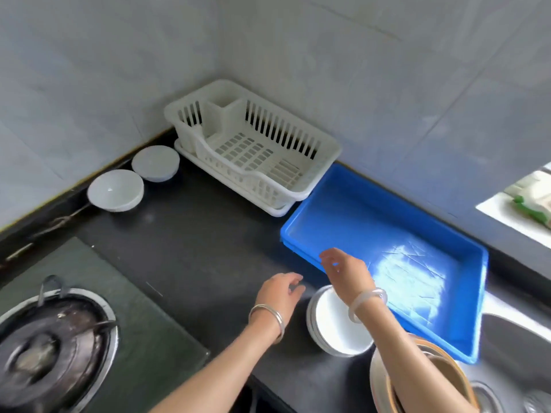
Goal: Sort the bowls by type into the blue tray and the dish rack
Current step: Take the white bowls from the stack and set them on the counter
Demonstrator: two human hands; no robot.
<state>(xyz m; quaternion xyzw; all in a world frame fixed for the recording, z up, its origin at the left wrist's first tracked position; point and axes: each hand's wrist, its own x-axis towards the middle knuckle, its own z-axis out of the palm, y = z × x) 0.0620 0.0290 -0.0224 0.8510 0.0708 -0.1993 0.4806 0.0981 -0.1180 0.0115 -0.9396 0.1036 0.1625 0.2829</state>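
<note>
A blue tray point(372, 210) lies on the dark counter at the right, with nothing in it. Behind it in the corner stands a white dish rack point(298, 135), also bare. A stack of white bowls point(331, 323) sits by the tray's near left edge. Another stack with tan-rimmed bowls point(447, 371) is at the bottom right, partly hidden by my right forearm. Two white bowls point(114, 190) point(155, 162) stand at the back left. My right hand point(346, 271) hovers over the tray's near edge, fingers apart. My left hand point(280, 290) hovers over the counter, holding nothing.
A gas burner point(50, 344) with a black glass hob fills the lower left. A steel sink point(518, 338) lies at the right behind the tray. Tiled walls point(268, 40) close the corner. A window sill with a green-and-white packet point(533, 204) is at the far right.
</note>
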